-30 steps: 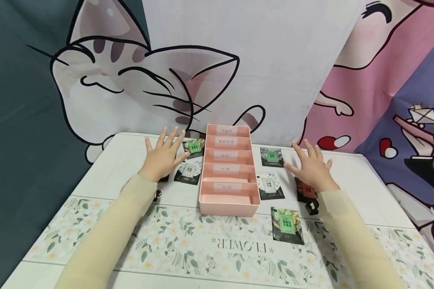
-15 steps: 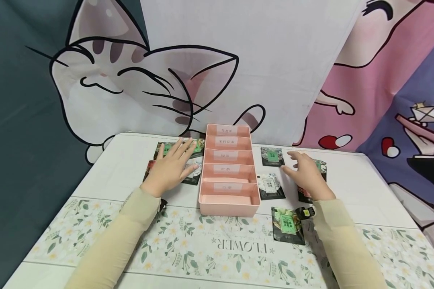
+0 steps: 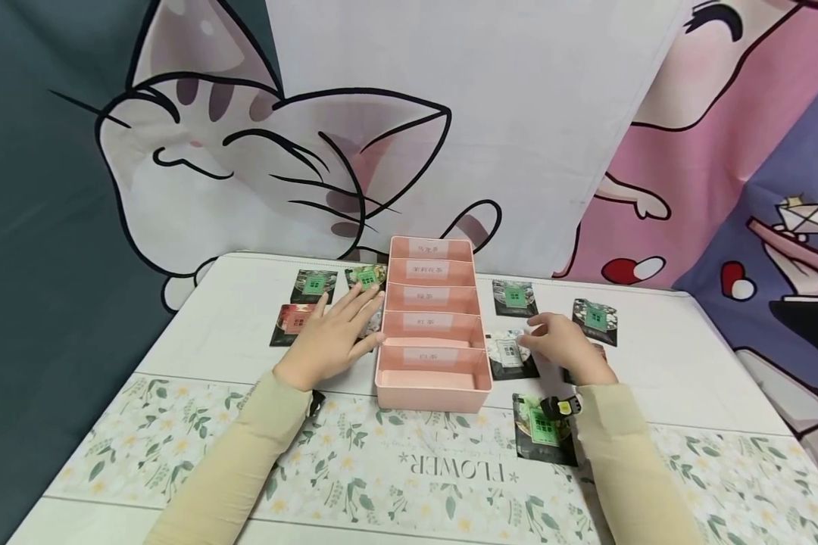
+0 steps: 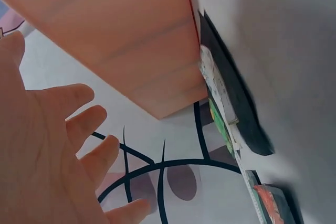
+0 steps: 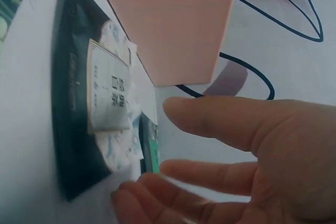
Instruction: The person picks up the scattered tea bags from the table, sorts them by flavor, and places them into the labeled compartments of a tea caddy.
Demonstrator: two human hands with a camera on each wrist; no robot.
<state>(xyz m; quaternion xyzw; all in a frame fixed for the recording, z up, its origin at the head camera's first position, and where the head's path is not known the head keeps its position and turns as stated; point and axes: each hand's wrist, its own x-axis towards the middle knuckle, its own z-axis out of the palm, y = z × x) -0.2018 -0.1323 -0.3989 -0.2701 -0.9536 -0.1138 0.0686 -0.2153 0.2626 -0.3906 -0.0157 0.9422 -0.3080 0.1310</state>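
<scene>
A long pink divided box [image 3: 432, 398] with labels in its several compartments stands in the middle of the table. My left hand [image 3: 332, 333] hovers to its left with fingers spread, holding nothing. Beneath that hand lies a white-and-black tea sachet [image 4: 223, 87], mostly hidden in the head view. On the box's right side, another white-and-black tea sachet [image 5: 107, 93] lies flat. My right hand [image 3: 567, 347] is close above its right edge, thumb and fingers apart and slightly bent, with nothing between them.
Green-labelled sachets [image 3: 315, 284] and a red one [image 3: 293, 324] lie left of the box. Right of it are more green-labelled sachets [image 3: 514, 297], a red one [image 3: 596, 350] partly under the right hand, and a larger green one [image 3: 540, 428] nearer the front.
My right hand has moved left and nearer, from above the red sachet to the white one, its fingers drawing in. The left hand has shifted right and nearer, toward the box.
</scene>
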